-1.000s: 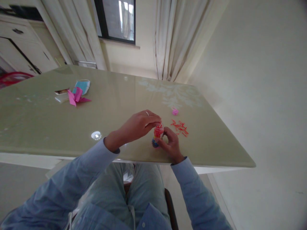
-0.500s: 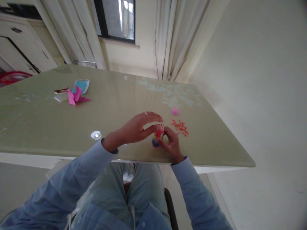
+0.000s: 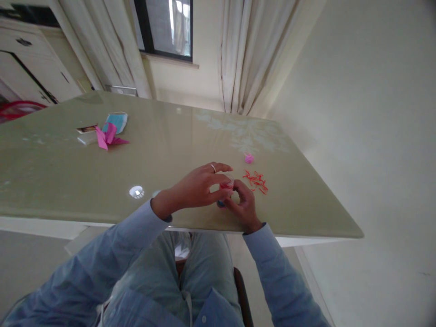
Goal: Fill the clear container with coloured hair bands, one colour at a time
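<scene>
Close to the table's near edge stands a small see-through bottle [image 3: 226,184] with red in its upper part and a dark blue lower end. My right hand [image 3: 244,205] is closed around it from the right, thumb in front. My left hand [image 3: 199,185] reaches in from the left, its thumb and a finger closed on the bottle's upper side, another finger stretched above the rim. The fingers hide much of the bottle. Just beyond my right hand lies a loose pile of thin red pieces [image 3: 258,182], possibly clips or bands. Behind them sits a small pink object [image 3: 249,158].
On the far left of the glossy green table [image 3: 170,136] lie a pink folded-paper shape [image 3: 109,136], a blue face mask [image 3: 117,121], a small dark card [image 3: 87,129] and a clear packet [image 3: 87,138]. A wall runs along the right side.
My left hand has slid slightly right and down, its thumb now lower on the bottle and covering more of it. My right hand has stayed in place.
</scene>
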The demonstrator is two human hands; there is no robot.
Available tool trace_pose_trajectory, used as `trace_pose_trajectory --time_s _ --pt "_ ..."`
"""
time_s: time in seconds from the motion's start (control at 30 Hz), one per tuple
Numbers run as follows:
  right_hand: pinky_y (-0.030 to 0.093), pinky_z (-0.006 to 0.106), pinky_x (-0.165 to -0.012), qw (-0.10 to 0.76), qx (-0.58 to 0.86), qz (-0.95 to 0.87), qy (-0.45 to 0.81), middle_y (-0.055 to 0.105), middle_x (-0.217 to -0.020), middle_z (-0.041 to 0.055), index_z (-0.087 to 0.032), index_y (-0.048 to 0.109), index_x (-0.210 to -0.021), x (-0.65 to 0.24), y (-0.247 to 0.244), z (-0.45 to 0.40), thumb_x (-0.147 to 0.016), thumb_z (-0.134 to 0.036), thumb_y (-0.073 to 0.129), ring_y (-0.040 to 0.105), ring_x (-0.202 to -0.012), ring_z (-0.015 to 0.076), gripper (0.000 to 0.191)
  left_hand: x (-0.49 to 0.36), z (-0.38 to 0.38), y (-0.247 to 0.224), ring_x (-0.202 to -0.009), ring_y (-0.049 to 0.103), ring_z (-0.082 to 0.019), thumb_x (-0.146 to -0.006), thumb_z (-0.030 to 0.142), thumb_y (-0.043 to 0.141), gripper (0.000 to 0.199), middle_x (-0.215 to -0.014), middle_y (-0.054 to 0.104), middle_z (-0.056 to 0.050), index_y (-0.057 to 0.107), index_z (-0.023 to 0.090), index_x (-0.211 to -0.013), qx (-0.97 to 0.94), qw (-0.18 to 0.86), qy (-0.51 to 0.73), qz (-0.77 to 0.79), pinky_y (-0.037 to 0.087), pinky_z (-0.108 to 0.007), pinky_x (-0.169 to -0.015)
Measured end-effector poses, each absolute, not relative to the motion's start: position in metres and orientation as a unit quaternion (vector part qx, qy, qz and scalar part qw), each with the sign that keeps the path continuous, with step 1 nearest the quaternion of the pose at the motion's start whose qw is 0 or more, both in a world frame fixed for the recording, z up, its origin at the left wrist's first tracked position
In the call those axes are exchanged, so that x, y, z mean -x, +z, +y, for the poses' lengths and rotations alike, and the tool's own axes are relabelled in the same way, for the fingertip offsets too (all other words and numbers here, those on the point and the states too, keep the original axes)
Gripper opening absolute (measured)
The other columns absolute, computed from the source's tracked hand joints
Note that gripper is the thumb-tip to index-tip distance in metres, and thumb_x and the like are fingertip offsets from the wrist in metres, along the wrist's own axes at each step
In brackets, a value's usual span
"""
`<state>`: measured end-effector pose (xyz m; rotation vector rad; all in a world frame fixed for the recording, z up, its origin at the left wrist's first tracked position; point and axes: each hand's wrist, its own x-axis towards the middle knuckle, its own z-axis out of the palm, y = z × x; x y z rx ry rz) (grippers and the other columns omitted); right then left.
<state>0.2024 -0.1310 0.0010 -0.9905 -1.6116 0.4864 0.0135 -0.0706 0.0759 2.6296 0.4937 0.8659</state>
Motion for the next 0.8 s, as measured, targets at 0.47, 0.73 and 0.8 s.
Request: trace_pose_trajectory --time_s 0.47,0.73,0.8 --pt "0.049 0.034 -0.076 0.571 0.437 -0.66 0.215 0.07 -0.092 0.0029 -0.023 0.069 -0.1 -0.204 -0.003 -0.131 -0.085 -0.039 0.075 0.06 -0.082 0.0191 0.023 -0.013 -0.069 0.07 -0.109 0.069 -0.023 -0.088 0.037 0.073 0.035 -0.12 0.072 -0.013 0.068 0.018 -0.117 -0.853 0.26 0.415 0.18 0.058 -0.034 -0.088" --pt "0.053 0.038 -0.082 0.584 0.434 -0.665 0.167 0.07 -0.105 0.007 -0.025 0.071 -0.107 -0.205 -0.006 -0.127 -0.086 -0.048 0.074 0.063 -0.093 0.0221 0.031 -0.021 -0.066 0.02 -0.11 0.069 -0.024 -0.079 0.042 0.079 0.062 -0.131 0.068 -0.013 0.059 0.017 -0.132 -0.818 0.423 0.328 0.21 0.058 -0.037 -0.091" --pt "0.054 0.039 -0.083 0.583 0.433 -0.67 0.151 0.068 -0.11 0.0085 -0.026 0.071 -0.112 -0.205 -0.008 -0.126 -0.086 -0.051 0.074 0.062 -0.097 0.0234 0.036 -0.024 -0.066 0.012 -0.104 0.07 -0.023 -0.083 0.043 0.075 0.056 -0.126 0.071 -0.012 0.061 0.016 -0.129 -0.808 0.425 0.339 0.227 0.058 -0.036 -0.089"
